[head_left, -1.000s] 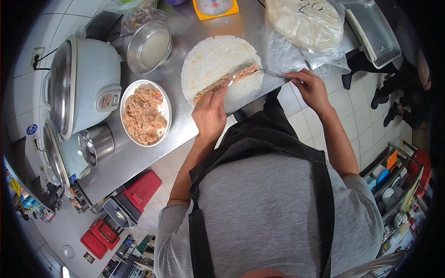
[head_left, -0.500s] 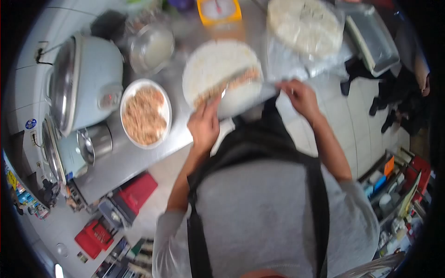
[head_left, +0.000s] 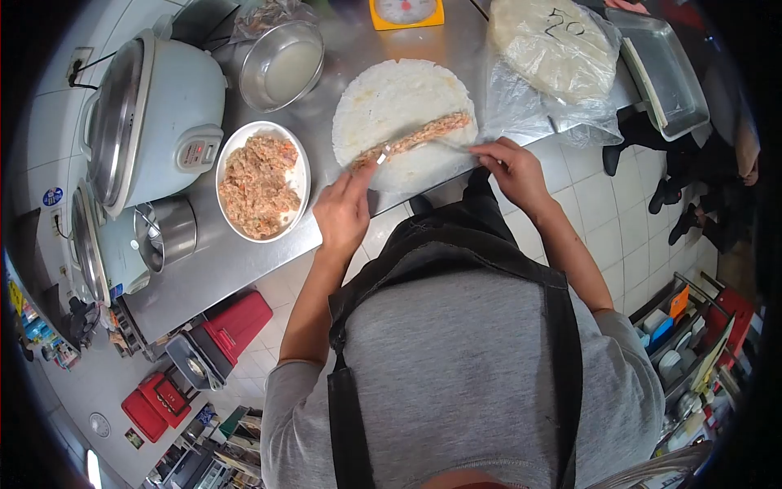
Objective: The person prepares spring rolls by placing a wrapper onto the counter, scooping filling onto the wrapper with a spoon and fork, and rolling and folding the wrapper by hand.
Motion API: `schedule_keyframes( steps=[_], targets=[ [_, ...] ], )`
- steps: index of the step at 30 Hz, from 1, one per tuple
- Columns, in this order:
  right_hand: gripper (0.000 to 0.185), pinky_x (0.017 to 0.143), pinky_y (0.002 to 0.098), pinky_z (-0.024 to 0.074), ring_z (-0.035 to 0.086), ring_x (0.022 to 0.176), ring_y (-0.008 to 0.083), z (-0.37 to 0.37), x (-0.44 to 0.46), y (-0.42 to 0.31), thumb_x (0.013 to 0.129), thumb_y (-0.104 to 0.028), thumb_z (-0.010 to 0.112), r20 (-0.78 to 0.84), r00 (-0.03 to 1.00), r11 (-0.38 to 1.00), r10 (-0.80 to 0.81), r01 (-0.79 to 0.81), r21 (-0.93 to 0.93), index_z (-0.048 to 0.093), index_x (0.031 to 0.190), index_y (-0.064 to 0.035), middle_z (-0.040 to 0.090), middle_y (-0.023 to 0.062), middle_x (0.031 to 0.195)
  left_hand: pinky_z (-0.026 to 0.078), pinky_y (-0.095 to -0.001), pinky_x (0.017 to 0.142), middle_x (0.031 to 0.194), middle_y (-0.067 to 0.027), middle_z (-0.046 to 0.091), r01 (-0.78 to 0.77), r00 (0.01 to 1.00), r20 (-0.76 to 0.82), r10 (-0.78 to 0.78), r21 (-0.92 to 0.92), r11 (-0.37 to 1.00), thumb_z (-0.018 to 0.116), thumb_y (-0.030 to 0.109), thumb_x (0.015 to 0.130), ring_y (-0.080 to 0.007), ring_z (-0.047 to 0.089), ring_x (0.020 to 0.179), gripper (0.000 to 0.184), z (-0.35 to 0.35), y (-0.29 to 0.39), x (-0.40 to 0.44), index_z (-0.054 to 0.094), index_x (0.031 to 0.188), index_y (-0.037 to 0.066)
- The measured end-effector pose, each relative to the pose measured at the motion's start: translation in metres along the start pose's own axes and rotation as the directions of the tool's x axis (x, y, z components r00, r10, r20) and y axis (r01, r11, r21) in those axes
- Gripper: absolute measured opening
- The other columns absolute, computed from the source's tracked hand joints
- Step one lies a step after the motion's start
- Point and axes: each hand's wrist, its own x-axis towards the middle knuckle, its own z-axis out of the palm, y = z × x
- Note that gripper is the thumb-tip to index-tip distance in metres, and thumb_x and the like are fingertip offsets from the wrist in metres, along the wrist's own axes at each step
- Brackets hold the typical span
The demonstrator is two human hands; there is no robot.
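Note:
A round white wrapper (head_left: 391,90) lies flat on the steel table, with a long strip of orange-pink filling (head_left: 432,129) across its lower half. At the left end of that strip, my left hand (head_left: 344,213) has its fingertips together; what they hold, if anything, is hidden. My right hand (head_left: 515,173) pinches the handle of a metal utensil (head_left: 454,147), whose far end rests near the filling's right part. An oval white bowl (head_left: 305,175) of the same filling stands left of the wrapper.
Behind the filling bowl is a steel bowl (head_left: 282,67) with pale liquid. A rice cooker (head_left: 175,122) stands at left, a yellow scale (head_left: 407,11) at the back. Bagged wrappers (head_left: 554,49) and a metal tray (head_left: 668,77) are at right. Other people's legs (head_left: 684,171) show beyond.
My left hand has moved left and away from the filling's middle to its left end. The utensil in my right hand has shifted slightly lower. The camera view has shifted a little.

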Motion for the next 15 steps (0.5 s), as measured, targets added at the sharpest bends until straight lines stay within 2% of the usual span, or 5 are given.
schedule_keyframes(
  steps=[5,8,9,12,15],
  targets=[
    [0.024,0.073,0.0391,0.0541,0.069,0.083,0.0307,-0.005,0.003,0.007,0.093,-0.011,0.071,0.067,0.997,0.999,-0.033,0.032,0.009,0.077,0.114,-0.0197,0.069,0.0076,0.094,0.050,-0.0416,0.063,0.080,-0.0091,0.062,0.147,0.989,-0.026,-0.148,-0.046,0.988,0.068,0.001,0.084,-0.0298,0.062,0.067,0.045,-0.023,-0.006,-0.004,0.074,0.125,0.020],
    [0.024,0.073,0.0391,0.0541,0.069,0.084,0.0307,0.009,0.003,-0.013,0.093,-0.011,0.071,0.119,0.988,0.995,-0.095,0.098,-0.024,0.077,0.114,-0.0193,0.068,0.0079,0.094,0.050,-0.0409,0.062,0.077,-0.0090,0.061,0.057,0.998,-0.015,-0.057,0.063,0.996,0.068,0.002,0.088,-0.0283,0.062,0.065,0.041,-0.021,-0.017,-0.013,0.075,0.124,0.019],
    [0.024,0.072,0.0394,0.0542,0.069,0.084,0.0307,0.012,0.004,-0.019,0.093,-0.010,0.070,0.100,0.992,0.996,-0.071,0.075,-0.042,0.076,0.114,-0.0189,0.068,0.0082,0.094,0.049,-0.0402,0.062,0.076,-0.0086,0.060,0.066,0.997,0.035,-0.069,0.079,0.995,0.068,0.001,0.088,-0.0272,0.061,0.065,0.041,-0.024,-0.015,-0.018,0.075,0.125,0.019],
    [0.024,0.071,0.0406,0.0545,0.069,0.083,0.0315,0.018,0.005,-0.017,0.093,-0.009,0.070,0.119,0.992,0.999,-0.052,0.050,0.020,0.076,0.113,-0.0187,0.068,0.0083,0.094,0.049,-0.0398,0.062,0.075,-0.0080,0.057,0.099,0.992,-0.072,-0.102,-0.047,0.994,0.069,-0.001,0.084,-0.0266,0.059,0.063,0.046,-0.029,-0.020,-0.030,0.075,0.125,0.020],
    [0.024,0.069,0.0416,0.0548,0.069,0.082,0.0322,0.031,0.003,-0.026,0.092,-0.009,0.070,0.117,0.981,0.987,-0.155,0.158,-0.012,0.076,0.114,-0.0189,0.068,0.0082,0.094,0.049,-0.0394,0.062,0.075,-0.0077,0.058,0.129,0.991,-0.053,-0.126,0.045,0.991,0.069,0.000,0.086,-0.0272,0.059,0.063,0.042,-0.033,-0.026,-0.037,0.076,0.123,0.019]
  ],
)
